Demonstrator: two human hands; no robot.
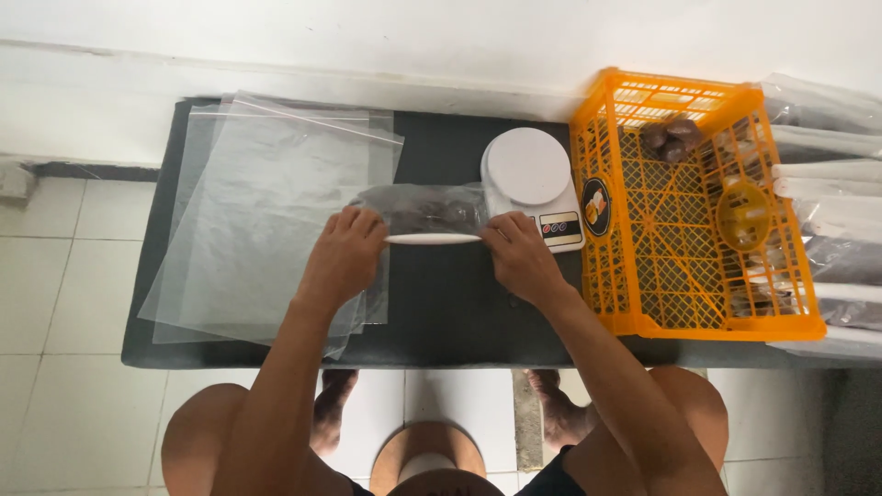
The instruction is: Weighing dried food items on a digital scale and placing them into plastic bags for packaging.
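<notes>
Item: 2 bare hands at a filled zip bag. Left hand (342, 253): fingers curled together, tips pinched on the left end of the bag's white closure strip (432, 239). Right hand (516, 253): fingers likewise folded together and pinched on the strip's right end. The strip runs level between the 2 hands. Filled clear plastic bag (427, 209): lies flat on the dark table mat (441, 303), extending away from the strip; dark contents show through the film, their kind not discernible. Its right edge sits just beside, possibly touching, the white digital kitchen scale (528, 170), which has a round platform and a small panel at its near edge. Left of the hands: a loose stack of empty clear plastic bags (257, 184), overlapping and slightly fanned, partly under the left hand. Right of the scale: 1 orange plastic lattice crate (698, 321), holding a few dark lumps at its far corner. Beyond the crate, at the right edge: several filled clear packets (831, 174), stacked. Below the mat: white tiled floor (64, 303).
</notes>
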